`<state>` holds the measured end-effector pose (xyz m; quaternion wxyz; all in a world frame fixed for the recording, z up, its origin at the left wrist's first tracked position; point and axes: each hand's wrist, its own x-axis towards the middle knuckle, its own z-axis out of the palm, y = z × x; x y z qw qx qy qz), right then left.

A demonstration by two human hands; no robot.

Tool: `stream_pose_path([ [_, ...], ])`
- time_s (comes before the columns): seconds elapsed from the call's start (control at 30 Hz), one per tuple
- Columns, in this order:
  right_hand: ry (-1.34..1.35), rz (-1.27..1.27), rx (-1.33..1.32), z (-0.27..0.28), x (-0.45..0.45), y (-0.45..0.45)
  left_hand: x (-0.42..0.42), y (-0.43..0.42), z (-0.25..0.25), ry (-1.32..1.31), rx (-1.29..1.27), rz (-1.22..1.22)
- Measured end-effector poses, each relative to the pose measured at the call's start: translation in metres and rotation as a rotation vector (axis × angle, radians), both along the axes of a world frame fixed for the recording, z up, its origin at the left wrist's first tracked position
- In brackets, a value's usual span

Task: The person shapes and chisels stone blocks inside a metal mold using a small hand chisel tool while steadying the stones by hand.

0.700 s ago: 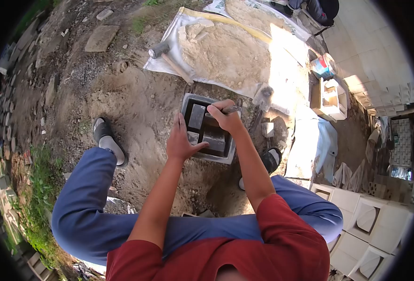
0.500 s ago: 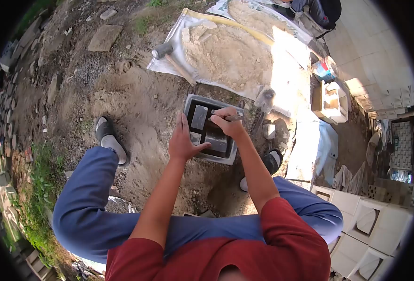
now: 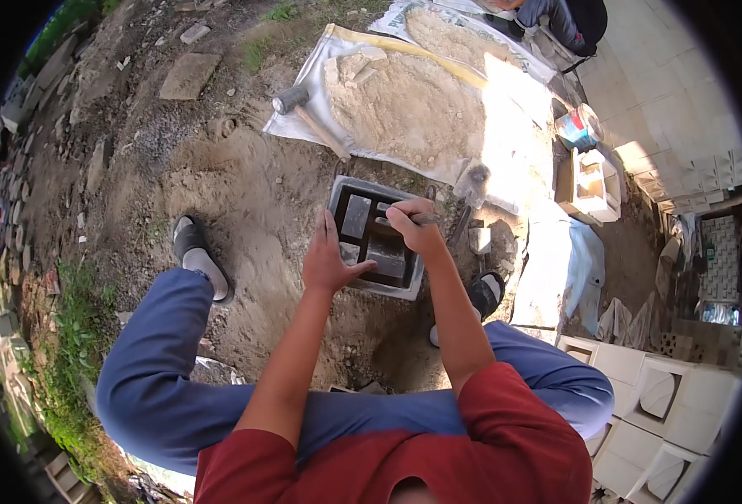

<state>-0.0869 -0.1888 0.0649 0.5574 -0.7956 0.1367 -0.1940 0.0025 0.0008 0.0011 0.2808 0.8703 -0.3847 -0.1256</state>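
fingers (image 3: pixel 330 225) at box (image 3: pixel 372 186), stony outdoor ground (image 3: pixel 253 181)

An open-air work yard, apparently for blockwork: bare dirt ground (image 3: pixel 245 172), weeds (image 3: pixel 73 344) toward eight o'clock, a sand heap (image 3: pixel 413 118) on sheeting (image 3: pixel 297 126) near twelve, a long-handled hammer (image 3: pixel 292 100) at eleven, a bucket (image 3: pixel 580 127) at two, and pale hollow blocks (image 3: pixel 623 367) stacked at four.

Bare dirt ground (image 3: pixel 257 181), strewn with stones (image 3: pixel 194 33).
From here: grey box frame (image 3: pixel 375 186), sand-heaped white sheet (image 3: pixel 304 128), flat slab (image 3: pixel 190 76), all directly on it.
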Motion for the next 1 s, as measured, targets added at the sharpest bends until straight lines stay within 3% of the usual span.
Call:
stream_pose_path([
  [0.53,-0.031,0.024,-0.003,0.013,0.000,-0.004,0.005,-0.002,-0.004,-0.034,-0.015,0.007],
  [0.57,0.017,0.027,0.014,-0.013,0.002,-0.009,0.002,-0.002,-0.004,-0.031,-0.029,0.002],
  [1.0,0.057,-0.045,-0.065,0.024,-0.005,-0.012,0.005,-0.007,-0.004,0.007,0.016,0.016],
])
